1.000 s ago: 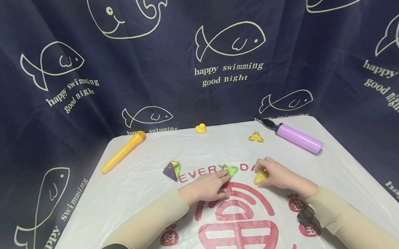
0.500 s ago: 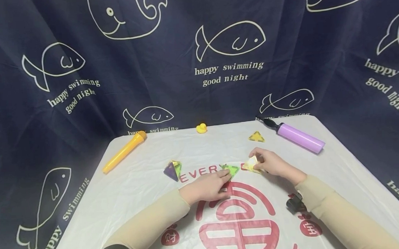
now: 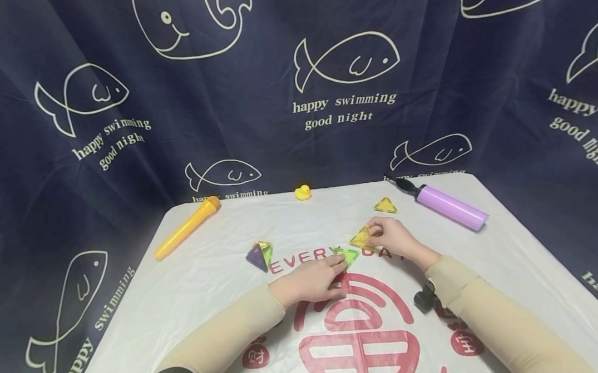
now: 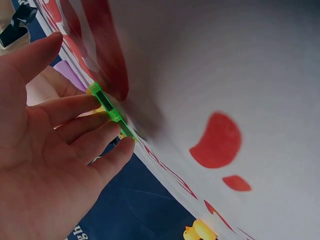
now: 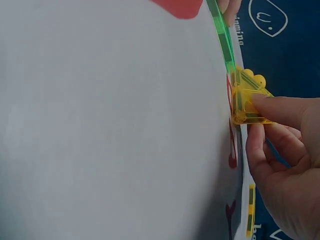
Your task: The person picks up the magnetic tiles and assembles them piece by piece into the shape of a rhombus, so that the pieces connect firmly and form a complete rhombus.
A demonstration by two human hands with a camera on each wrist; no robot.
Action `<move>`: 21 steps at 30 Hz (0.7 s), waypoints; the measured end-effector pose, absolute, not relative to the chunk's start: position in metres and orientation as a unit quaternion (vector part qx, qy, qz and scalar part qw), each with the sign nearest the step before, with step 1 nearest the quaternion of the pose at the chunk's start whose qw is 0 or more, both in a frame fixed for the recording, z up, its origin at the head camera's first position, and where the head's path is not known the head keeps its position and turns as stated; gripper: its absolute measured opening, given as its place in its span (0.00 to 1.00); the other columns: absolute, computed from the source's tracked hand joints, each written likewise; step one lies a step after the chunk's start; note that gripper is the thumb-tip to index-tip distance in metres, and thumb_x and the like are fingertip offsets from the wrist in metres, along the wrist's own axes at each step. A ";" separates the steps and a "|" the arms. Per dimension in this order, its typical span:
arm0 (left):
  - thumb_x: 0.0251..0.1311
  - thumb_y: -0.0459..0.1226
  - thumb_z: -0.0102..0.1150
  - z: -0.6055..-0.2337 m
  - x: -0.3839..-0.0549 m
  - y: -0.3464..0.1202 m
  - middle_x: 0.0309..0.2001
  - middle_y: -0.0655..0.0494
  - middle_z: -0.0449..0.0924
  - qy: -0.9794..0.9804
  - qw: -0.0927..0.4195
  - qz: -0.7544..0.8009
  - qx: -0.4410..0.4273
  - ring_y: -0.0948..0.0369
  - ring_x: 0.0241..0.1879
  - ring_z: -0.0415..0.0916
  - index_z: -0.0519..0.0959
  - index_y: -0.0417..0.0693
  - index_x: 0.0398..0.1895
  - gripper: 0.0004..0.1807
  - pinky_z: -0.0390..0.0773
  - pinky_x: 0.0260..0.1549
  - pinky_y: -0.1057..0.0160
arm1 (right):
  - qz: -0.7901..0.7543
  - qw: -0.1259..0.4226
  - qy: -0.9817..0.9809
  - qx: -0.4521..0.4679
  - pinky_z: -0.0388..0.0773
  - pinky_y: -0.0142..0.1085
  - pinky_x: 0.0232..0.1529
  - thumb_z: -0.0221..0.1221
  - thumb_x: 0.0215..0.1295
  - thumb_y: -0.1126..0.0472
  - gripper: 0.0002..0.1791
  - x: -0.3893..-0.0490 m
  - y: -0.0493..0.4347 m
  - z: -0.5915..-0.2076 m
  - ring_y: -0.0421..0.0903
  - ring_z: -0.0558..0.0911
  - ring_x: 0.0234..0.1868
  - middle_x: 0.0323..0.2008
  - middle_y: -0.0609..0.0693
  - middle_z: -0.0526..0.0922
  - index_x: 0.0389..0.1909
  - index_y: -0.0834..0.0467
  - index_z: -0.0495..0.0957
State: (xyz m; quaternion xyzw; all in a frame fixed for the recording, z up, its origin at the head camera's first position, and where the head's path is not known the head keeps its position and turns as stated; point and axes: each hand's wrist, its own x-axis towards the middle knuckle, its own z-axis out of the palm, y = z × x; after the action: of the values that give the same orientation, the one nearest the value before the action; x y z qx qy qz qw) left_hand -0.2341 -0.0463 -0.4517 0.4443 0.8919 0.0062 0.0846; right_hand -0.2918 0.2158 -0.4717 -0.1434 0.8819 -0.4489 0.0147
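My left hand [image 3: 310, 281] rests its fingertips on a translucent green triangular magnetic tile [image 3: 351, 255], which lies flat on the table. In the left wrist view its fingers reach out nearly straight to the tile's edge. My right hand [image 3: 395, 239] pinches a yellow triangular magnetic tile [image 3: 360, 239] between thumb and fingers, tilted up from the table just beyond the green one. The right wrist view has the yellow tile [image 5: 246, 106] close to the end of the green tile [image 5: 222, 37]; whether they touch I cannot tell.
A second yellow triangle tile [image 3: 386, 205] lies farther back. To the left stands a small pyramid [image 3: 258, 256] of purple, green and yellow tiles. Around the white table's [image 3: 199, 302] far side are an orange toy microphone [image 3: 188, 227], a yellow duck [image 3: 302, 192] and a purple pump [image 3: 450, 206].
My right hand has carried the yellow tile leftward and away from me, up to the green tile's far side. The left hand has stayed on the green tile.
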 end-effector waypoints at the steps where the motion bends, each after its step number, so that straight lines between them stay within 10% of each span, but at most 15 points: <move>1: 0.69 0.56 0.59 -0.452 -0.234 -0.046 0.77 0.49 0.61 0.892 0.085 0.007 0.444 0.58 0.74 0.61 0.66 0.45 0.76 0.39 0.66 0.68 0.63 | -0.454 0.018 0.879 -0.145 0.79 0.33 0.25 0.69 0.58 0.72 0.14 -0.292 0.214 -0.472 0.41 0.81 0.25 0.33 0.53 0.88 0.43 0.68 0.79; 13: 0.69 0.56 0.60 -0.453 -0.235 -0.047 0.77 0.49 0.60 0.891 0.084 0.011 0.447 0.58 0.74 0.60 0.66 0.45 0.76 0.39 0.66 0.68 0.63 | -0.458 0.033 0.877 -0.144 0.70 0.33 0.11 0.69 0.60 0.69 0.12 -0.295 0.195 -0.475 0.40 0.73 0.14 0.30 0.50 0.88 0.42 0.63 0.77; 21: 0.69 0.55 0.59 -0.452 -0.235 -0.047 0.77 0.49 0.60 0.893 0.095 0.015 0.440 0.58 0.74 0.60 0.65 0.45 0.76 0.39 0.65 0.69 0.62 | -0.447 0.006 0.876 -0.180 0.75 0.31 0.24 0.70 0.58 0.71 0.11 -0.296 0.187 -0.476 0.39 0.79 0.24 0.29 0.50 0.86 0.39 0.63 0.78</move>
State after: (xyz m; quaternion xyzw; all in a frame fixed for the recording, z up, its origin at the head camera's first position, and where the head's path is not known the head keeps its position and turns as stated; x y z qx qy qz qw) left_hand -0.2347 -0.0470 -0.4516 0.4396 0.8930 0.0145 0.0948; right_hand -0.2963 0.1866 -0.4758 -0.1799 0.8764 -0.4467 0.0063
